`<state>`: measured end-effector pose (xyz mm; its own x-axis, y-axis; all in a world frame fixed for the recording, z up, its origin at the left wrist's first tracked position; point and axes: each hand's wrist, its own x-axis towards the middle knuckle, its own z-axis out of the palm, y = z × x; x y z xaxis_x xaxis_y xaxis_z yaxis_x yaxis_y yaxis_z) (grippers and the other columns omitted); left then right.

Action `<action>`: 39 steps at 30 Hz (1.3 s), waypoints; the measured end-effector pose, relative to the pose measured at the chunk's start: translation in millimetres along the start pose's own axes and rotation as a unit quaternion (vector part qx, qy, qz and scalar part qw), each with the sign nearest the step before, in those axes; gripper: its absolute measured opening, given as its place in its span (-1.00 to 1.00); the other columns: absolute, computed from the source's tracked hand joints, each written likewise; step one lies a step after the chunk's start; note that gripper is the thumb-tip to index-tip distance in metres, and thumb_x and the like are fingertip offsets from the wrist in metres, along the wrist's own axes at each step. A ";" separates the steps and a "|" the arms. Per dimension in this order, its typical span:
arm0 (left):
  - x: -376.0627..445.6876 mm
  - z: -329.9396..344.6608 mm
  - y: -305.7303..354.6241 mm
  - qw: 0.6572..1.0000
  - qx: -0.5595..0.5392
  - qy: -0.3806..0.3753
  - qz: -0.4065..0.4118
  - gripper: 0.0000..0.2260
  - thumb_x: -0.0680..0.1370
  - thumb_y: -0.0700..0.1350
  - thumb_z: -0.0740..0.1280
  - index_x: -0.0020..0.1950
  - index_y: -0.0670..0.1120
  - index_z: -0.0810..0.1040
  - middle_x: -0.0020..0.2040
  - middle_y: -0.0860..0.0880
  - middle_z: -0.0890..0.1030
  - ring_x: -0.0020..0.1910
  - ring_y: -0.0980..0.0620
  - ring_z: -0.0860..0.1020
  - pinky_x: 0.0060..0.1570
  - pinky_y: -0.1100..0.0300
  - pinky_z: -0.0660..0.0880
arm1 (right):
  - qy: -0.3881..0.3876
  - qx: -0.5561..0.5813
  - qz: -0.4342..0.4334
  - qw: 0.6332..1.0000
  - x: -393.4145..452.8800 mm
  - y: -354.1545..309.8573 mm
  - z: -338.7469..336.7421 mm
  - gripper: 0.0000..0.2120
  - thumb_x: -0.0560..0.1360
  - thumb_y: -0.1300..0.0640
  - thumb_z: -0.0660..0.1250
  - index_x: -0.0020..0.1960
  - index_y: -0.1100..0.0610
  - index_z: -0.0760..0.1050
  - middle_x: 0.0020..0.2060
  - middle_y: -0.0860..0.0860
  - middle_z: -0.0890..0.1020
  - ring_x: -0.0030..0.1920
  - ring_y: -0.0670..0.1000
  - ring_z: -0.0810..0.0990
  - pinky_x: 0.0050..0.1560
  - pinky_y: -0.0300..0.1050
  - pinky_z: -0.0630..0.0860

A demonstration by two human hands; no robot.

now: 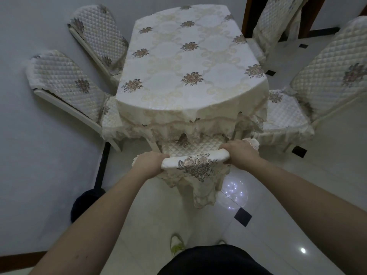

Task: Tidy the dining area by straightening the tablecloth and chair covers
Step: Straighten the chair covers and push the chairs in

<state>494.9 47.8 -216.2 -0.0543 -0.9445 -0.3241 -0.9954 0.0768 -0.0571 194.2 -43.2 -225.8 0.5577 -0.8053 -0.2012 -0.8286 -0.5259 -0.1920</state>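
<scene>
The cream floral lace-edged chair cover [195, 165] at six o'clock is being gripped at both top corners by the left hand [149, 163] and right hand [241, 153]. The cream floral tablecloth [186, 62] on the bench is lying smooth; a cover at ten o'clock is sitting askew.

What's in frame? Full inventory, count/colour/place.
tablecloth: 1, cream with brown flower motifs, covering centre table
near chair cover: 1, cream with flower embroidery, over nearest chair's back, gripped at both ends
side chairs: 4, cream quilted covers, two left, two right
floor: white glossy tiles, small black insets
shoes: 2, white-green, bottom centre
left hand: on cover's left end
right hand: on cover's right end
</scene>
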 end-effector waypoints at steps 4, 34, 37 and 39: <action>-0.8 0.7 1.2 1.000 0.010 0.009 -0.004 -0.81 0.50 -0.06 0.27 0.09 0.08 0.56 -0.02 0.02 0.64 -0.07 -0.05 0.58 -0.26 0.17 0.33 | -0.015 -0.026 0.002 1.000 -1.0 -5.9 -2.4 -0.59 0.38 -0.05 0.46 0.19 -0.07 0.48 0.07 -0.01 0.60 0.11 0.09 0.51 0.05 -0.02 0.37; -5.1 8.0 10.0 0.998 -0.044 0.017 -0.029 -0.79 0.48 -0.17 0.29 0.10 -0.03 0.55 -0.02 -0.05 0.62 -0.07 -0.10 0.57 -0.21 0.12 0.43 | -0.002 -0.034 0.105 0.994 -16.6 -17.3 -0.3 -0.53 0.32 -0.11 0.49 0.18 -0.08 0.47 0.11 0.03 0.56 0.17 0.13 0.48 0.22 0.09 0.30; -4.0 4.2 5.6 0.999 -0.028 -0.001 -0.027 -0.83 0.47 -0.16 0.28 0.02 -0.04 0.58 -0.10 -0.05 0.63 -0.20 -0.07 0.55 -0.23 0.14 0.46 | -0.009 -0.037 0.117 0.992 -19.8 -24.9 -0.2 -0.52 0.32 -0.10 0.49 0.19 -0.05 0.47 0.12 0.04 0.56 0.17 0.14 0.48 0.19 0.09 0.32; -3.6 3.3 0.7 1.000 -0.006 -0.003 -0.012 -0.85 0.45 -0.13 0.30 -0.01 -0.04 0.59 -0.16 -0.03 0.61 -0.24 -0.06 0.53 -0.24 0.15 0.47 | -0.005 -0.030 0.124 0.992 -22.8 -28.8 2.7 -0.54 0.33 -0.08 0.50 0.19 -0.04 0.48 0.12 0.04 0.55 0.17 0.15 0.48 0.18 0.10 0.33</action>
<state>494.7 52.3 -218.2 -0.0293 -0.9440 -0.3287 -0.9973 0.0497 -0.0539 205.4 -9.0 -218.2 0.3372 -0.9092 -0.2445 -0.9414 -0.3283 -0.0776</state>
